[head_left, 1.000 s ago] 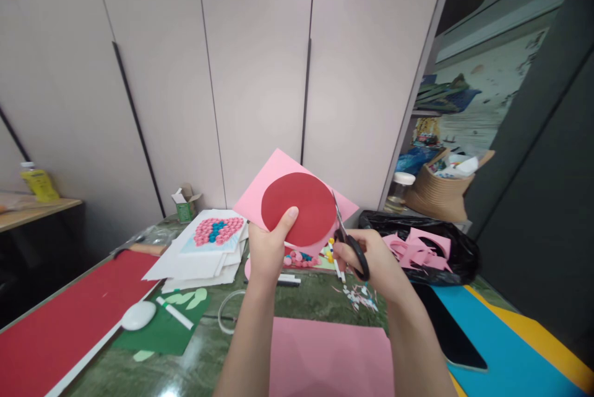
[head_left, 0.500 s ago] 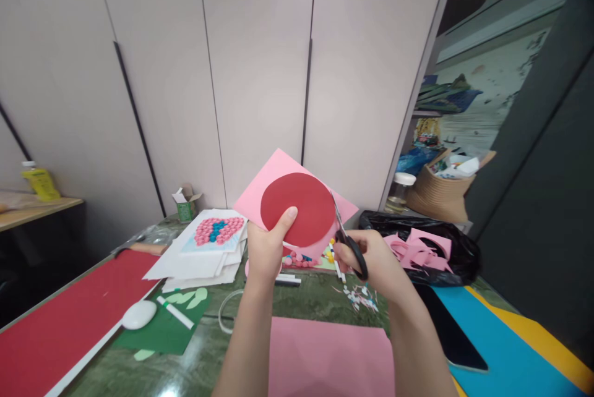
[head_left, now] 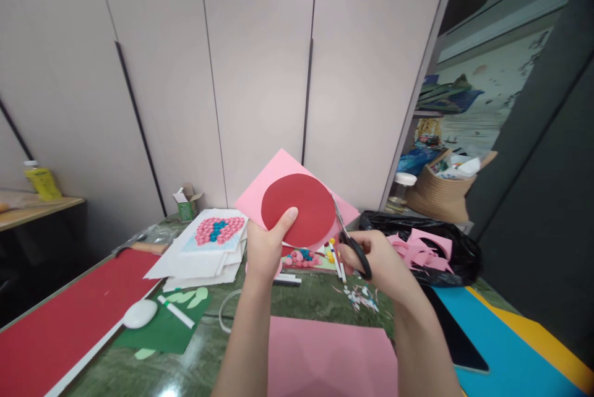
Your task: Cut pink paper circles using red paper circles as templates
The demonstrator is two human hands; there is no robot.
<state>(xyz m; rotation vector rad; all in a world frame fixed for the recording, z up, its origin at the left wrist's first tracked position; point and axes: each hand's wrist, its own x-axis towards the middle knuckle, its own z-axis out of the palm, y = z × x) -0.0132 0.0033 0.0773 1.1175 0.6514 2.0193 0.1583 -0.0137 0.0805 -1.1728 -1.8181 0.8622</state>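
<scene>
My left hand (head_left: 265, 247) is closed on a red paper circle (head_left: 299, 206) laid over a pink sheet (head_left: 273, 177), thumb pressed on the red disc, both held up above the table. My right hand (head_left: 374, 260) grips black-handled scissors (head_left: 349, 239). Their blades point up and sit at the right edge of the red circle, against the pink sheet.
On the green marbled table (head_left: 315, 298) lie a pink sheet (head_left: 329, 357), a red sheet (head_left: 55, 323), green paper (head_left: 162, 329), blue paper (head_left: 505, 354), a white stack with a pink dotted picture (head_left: 208, 242), markers (head_left: 336, 258) and a black bag of pink scraps (head_left: 417, 245).
The scissors have shifted slightly along the circle's right edge, and the pink paper below the circle looks trimmed back. My left hand holds the papers almost still.
</scene>
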